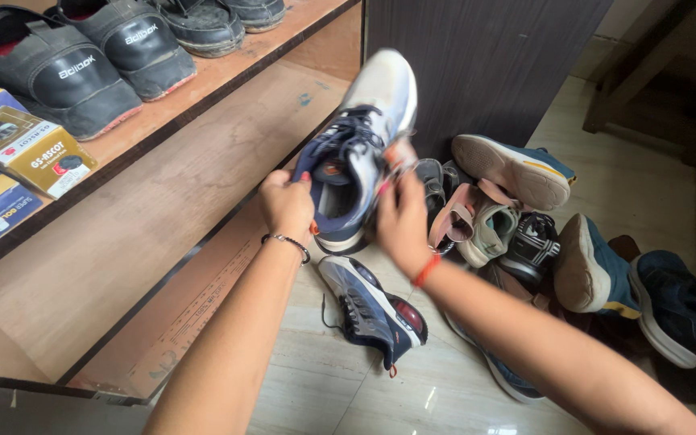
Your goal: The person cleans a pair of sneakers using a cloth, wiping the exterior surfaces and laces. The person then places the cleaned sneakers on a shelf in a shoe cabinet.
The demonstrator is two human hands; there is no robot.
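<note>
Both my hands hold up a navy and white lace-up sneaker [360,141], toe pointing up and away. My left hand [286,205] grips its heel side, a beaded bracelet on the wrist. My right hand [400,221], with a red thread on the wrist, holds the other side near the laces. The matching sneaker [372,310] lies on the tiled floor just below my hands.
A wooden shoe rack [163,173] stands at left; black shoes [58,68] and small cardboard boxes [30,149] sit on its upper shelf. A pile of shoes lies on the floor at right: a blue and tan sneaker [517,169], pink sandals [469,221], dark blue shoes [646,282].
</note>
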